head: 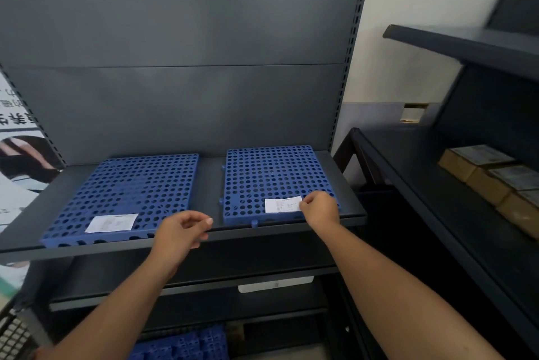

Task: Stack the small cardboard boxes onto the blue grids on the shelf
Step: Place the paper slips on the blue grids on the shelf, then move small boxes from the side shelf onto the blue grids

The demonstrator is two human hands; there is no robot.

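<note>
A: Where are the hands?

B: Both arms reach forward to the front edge of the dark grey shelf (pixel 348 215). The right hand (pixel 319 208) sits at the near right corner of the right blue grid (pixel 277 179), fingers curled, thumb and forefinger pinched on the edge of a white paper slip (pixel 283 204) that lies on that grid. The left hand (pixel 182 231) hangs just in front of the shelf lip, between the two grids, fingers loosely curled with thumb and fingertips nearly meeting and nothing in them.

A: And what is on the grids?

B: The left blue grid (pixel 128 193) carries only a second white slip (pixel 112 223) near its front edge; the right one has only the pinched slip. The small cardboard boxes (pixel 490 179) are well apart from both, lined up on the neighbouring shelf unit (pixel 423 155) to the right (three or so show, tan with pale labelled tops).

A: Anything hard to read?

B: The print on both slips is too small to make out. The nearest box is cut off by the right edge, and more blue grid pieces (pixel 186 345) low down are partly hidden behind the left forearm
</note>
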